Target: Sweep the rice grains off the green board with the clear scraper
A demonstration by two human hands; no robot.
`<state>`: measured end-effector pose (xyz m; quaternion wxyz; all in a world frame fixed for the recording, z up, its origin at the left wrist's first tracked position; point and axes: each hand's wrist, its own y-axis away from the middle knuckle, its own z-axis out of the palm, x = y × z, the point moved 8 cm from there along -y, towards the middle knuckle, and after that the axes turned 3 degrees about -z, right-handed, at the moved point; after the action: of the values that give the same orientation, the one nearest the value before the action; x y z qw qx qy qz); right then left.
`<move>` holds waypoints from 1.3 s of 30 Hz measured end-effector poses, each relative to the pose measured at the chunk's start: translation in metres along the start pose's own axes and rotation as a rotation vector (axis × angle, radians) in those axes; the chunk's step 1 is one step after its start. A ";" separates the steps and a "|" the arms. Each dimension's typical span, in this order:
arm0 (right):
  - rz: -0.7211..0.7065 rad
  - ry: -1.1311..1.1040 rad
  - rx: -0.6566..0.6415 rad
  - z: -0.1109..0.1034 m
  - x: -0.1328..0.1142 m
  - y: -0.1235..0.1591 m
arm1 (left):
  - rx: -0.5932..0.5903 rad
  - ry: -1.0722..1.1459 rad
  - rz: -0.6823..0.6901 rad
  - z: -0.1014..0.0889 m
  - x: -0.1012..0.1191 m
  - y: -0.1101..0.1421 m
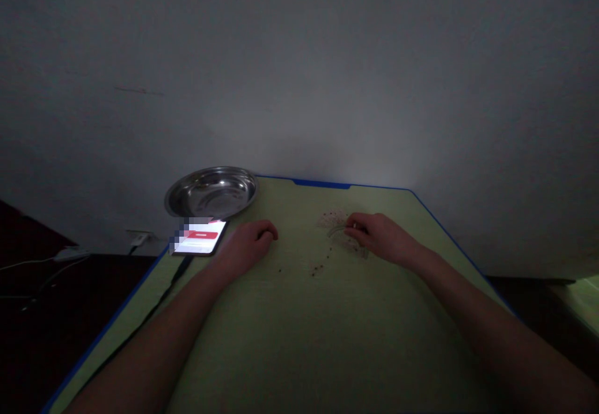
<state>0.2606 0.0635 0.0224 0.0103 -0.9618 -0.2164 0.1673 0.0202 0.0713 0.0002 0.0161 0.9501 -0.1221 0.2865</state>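
Table (281,339): one, pale green top, blue edging, set against a grey wall (327,89).

Specks (313,274): many, small and dark, lying on the table in front of the person; some form a loose group between the hands, others lie close to the right hand, and one sits apart, nearer the left.

Patch (331,219): one, faint and brownish, on the tabletop beside and partly behind the right hand; its exact make-up is too dim to tell.

Right hand (377,233): over the edge of the patch, fingers bent, thumb and forefinger brought near each other at the tips; I cannot tell whether they pinch a speck.

Left hand (248,245): low over the table, right of the phone, fingers curled inward with the thumb near the forefinger; whether anything is held I cannot tell.

Bowl (189,198): one, shiny metal, wide, at the table's far left corner.

Phone (203,239): one, screen lit, just in front of the bowl; a dark cord (180,270) runs from it towards the left arm.

Plug (139,240): one, white, low on the wall at left.
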 end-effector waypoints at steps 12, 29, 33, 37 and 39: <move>-0.052 -0.226 -0.214 0.021 -0.030 0.042 | -0.002 -0.007 0.005 0.000 0.003 0.000; 0.027 -0.323 -0.362 0.039 -0.044 0.108 | 0.004 0.013 0.002 0.001 0.006 0.001; 0.046 -0.342 -0.405 0.049 -0.062 0.122 | 0.000 0.017 -0.003 0.001 0.007 0.002; 0.061 -0.340 -0.434 0.055 -0.078 0.137 | -0.005 0.017 -0.017 0.001 0.007 0.002; 0.054 -0.336 -0.450 0.056 -0.080 0.139 | -0.010 0.011 -0.022 0.002 0.007 0.003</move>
<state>0.2317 -0.0990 -0.0175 -0.2438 -0.9041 -0.2213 0.2725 0.0259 0.0671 0.0025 0.0245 0.9498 -0.1128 0.2909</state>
